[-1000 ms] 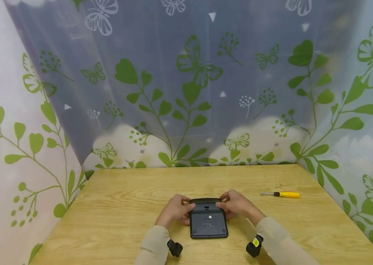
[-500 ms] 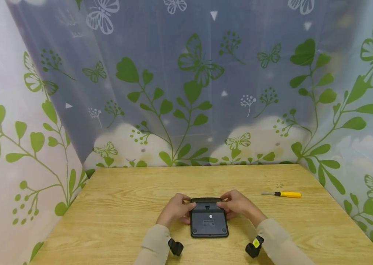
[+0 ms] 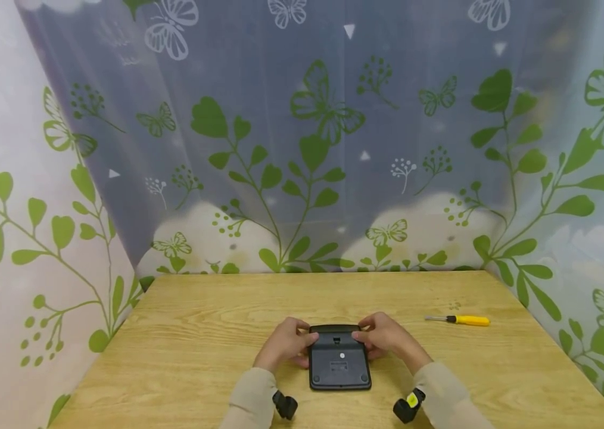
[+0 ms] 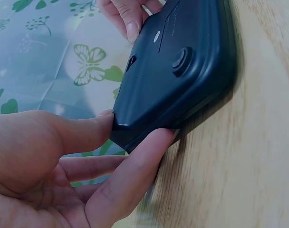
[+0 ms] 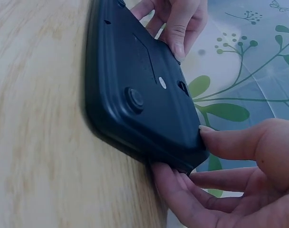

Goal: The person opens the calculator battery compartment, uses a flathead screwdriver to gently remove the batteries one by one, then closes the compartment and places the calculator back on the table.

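Observation:
A black desk calculator (image 3: 341, 372) lies face down near the front of the wooden table, its underside up with round rubber feet, a small white dot and a latch slot. My left hand (image 3: 287, 344) pinches its far left corner, thumb on the underside and fingers at the side edge. At the far right corner, my right hand (image 3: 388, 336) grips it the same way. In the left wrist view, the thumb (image 4: 87, 133) presses the calculator's edge. The right wrist view shows fingers (image 5: 170, 183) under its rim. The keys side is hidden.
A yellow-handled screwdriver (image 3: 470, 320) lies on the table (image 3: 200, 333) to the right of the hands. Behind the table hangs a curtain (image 3: 259, 149) printed with leaves and butterflies. A black wrist camera (image 3: 284, 405) sits at the left cuff, another at the right.
Both hands keep their hold on the calculator, which stays in place. The whole head view has shifted slightly.

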`<state>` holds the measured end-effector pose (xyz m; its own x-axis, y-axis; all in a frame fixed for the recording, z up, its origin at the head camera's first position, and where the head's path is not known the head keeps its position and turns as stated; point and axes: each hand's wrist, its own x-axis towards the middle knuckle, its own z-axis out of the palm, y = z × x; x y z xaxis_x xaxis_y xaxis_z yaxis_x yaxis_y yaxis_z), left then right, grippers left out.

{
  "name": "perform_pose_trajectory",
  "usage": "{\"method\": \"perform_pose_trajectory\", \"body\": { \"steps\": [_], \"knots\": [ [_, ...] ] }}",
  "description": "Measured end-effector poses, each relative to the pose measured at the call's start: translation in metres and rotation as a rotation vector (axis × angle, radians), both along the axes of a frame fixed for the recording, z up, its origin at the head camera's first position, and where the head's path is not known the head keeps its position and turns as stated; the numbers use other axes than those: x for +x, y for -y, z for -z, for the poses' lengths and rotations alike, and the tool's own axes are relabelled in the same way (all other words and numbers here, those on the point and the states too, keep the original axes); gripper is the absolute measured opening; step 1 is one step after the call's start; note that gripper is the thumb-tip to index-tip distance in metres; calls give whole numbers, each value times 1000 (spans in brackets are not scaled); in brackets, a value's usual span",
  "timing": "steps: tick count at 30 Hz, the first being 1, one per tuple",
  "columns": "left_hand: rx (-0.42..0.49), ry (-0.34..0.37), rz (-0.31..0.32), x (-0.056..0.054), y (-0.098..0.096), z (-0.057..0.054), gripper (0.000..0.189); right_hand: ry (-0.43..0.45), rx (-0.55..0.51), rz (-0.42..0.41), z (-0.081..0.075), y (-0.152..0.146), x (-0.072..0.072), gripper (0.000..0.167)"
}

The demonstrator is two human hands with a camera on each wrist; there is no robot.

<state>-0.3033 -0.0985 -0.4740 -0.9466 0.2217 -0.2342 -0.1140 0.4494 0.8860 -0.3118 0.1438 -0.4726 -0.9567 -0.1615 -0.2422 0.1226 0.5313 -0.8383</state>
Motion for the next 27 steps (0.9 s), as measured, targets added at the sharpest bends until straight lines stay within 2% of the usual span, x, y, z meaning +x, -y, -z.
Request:
{"method": "perform_pose_trajectory", "body": {
  "steps": [8, 27],
  "knots": [
    [-4, 3, 9, -1, 0, 1, 52, 7, -16, -8, 1, -1, 0, 53],
    [7, 11, 12, -3, 1, 2, 53, -12, 21, -14, -2, 0, 1, 50]
  ]
}}
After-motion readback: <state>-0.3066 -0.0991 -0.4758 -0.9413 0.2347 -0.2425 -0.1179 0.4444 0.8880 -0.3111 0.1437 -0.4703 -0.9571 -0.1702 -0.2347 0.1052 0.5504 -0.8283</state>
